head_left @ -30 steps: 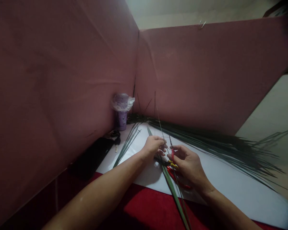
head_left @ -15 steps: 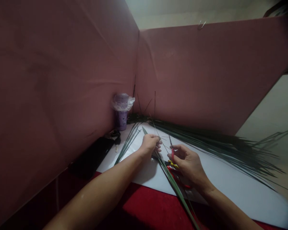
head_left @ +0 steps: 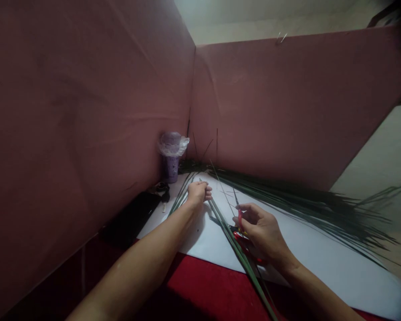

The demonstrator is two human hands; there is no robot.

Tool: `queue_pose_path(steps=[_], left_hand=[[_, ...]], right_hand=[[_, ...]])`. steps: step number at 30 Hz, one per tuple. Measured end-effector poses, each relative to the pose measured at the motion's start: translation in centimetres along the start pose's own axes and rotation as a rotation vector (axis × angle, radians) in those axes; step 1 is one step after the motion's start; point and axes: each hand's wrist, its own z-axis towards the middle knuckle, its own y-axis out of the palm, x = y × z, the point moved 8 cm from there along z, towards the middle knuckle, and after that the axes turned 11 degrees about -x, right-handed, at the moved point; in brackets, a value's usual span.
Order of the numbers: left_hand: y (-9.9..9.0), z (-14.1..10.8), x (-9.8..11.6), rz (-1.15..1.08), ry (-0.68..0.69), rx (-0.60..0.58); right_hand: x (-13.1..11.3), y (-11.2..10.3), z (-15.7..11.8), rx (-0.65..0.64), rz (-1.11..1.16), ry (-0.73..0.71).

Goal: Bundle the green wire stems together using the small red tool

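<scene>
My left hand (head_left: 198, 191) is closed around the upper end of a few long green leaves (head_left: 235, 249), which run down toward me across the white sheet (head_left: 304, 249). In my right hand (head_left: 263, 225) are small red-handled scissors (head_left: 239, 216), their blades pointing up and away. A thin stem (head_left: 220, 183) reaches up to the left from the fingertips of that hand. Under the leaves and partly behind my right hand lies a larger pair of scissors with red and yellow handles (head_left: 237, 236), its dark blades toward the left.
A large pile of long green leaves (head_left: 307, 200) lies along the pink wall (head_left: 270, 111). At the back left stands a purple cup in clear plastic (head_left: 171, 165). Near it are keys (head_left: 163, 196) and a flat black object (head_left: 133, 218). Red cloth (head_left: 200, 285) covers the near side.
My left hand has moved left and slightly up, away from my right hand, along the leaves. More of the larger scissors' dark blades now shows. My right hand stays nearly where it was.
</scene>
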Motion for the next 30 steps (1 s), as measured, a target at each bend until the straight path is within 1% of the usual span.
queue_pose_path(steps=[3, 7, 10, 13, 15, 17, 21, 24, 27, 30], left_hand=[[0.1, -0.2, 0.0, 0.026, -0.009, -0.021], [1.6, -1.1, -0.6, 0.033, -0.046, -0.130], [3.3, -1.6, -1.2, -0.008, -0.055, -0.280], [5.0, -2.0, -1.9, 0.041, -0.067, -0.470], [5.6, -2.1, -2.0, 0.068, -0.058, -0.549], [5.6, -2.1, -1.9, 0.057, -0.039, -0.558], [5.1, -1.8, -1.8, 0.019, -0.043, -0.484], [4.9, -1.8, -1.7, 0.005, -0.049, -0.458], [5.1, -2.0, -1.5, 0.009, -0.051, -0.468], [5.5, -2.3, -1.3, 0.004, -0.054, -0.511]], right_hand=[[0.1, -0.1, 0.1, 0.010, -0.016, -0.014], [0.2, -0.2, 0.1, 0.018, -0.030, -0.025], [0.0, -0.2, 0.1, 0.016, -0.037, -0.024], [-0.4, -0.1, 0.1, 0.000, -0.060, -0.038], [-0.5, 0.0, 0.1, -0.012, -0.059, -0.041], [-0.4, 0.0, 0.1, -0.011, -0.050, -0.035], [0.0, -0.2, 0.1, 0.010, -0.050, -0.024], [0.1, -0.1, 0.2, 0.006, -0.052, -0.016], [0.0, -0.1, 0.1, 0.004, -0.060, -0.014], [-0.2, -0.2, 0.1, 0.010, -0.073, -0.025]])
